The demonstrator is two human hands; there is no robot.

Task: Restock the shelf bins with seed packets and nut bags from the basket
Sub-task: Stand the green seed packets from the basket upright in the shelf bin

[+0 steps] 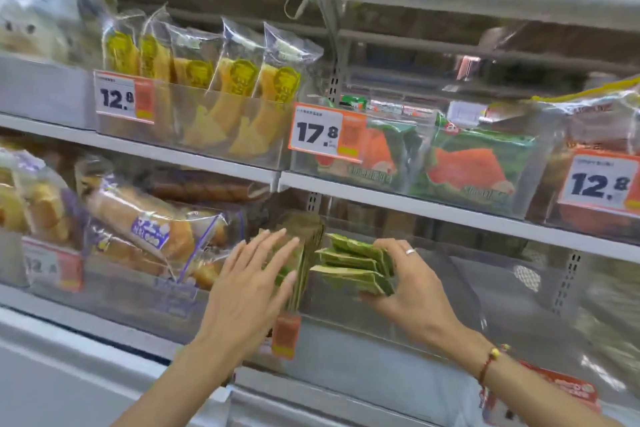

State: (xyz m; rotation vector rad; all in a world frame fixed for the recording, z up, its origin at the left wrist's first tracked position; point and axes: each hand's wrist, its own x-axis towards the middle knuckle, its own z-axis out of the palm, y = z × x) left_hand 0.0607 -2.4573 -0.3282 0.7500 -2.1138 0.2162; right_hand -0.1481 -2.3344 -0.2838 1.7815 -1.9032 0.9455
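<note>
Two hands worked at a clear bin (398,319) on the lower shelf. The right hand (412,291) gripped a fanned bunch of green packets (353,270), thumb under and fingers curled over them, just above the bin's near wall. The left hand (252,284), fingers straight and spread, pressed flat against upright packets (304,253) standing at the bin's left end, beside bagged bread rolls (145,229).
</note>
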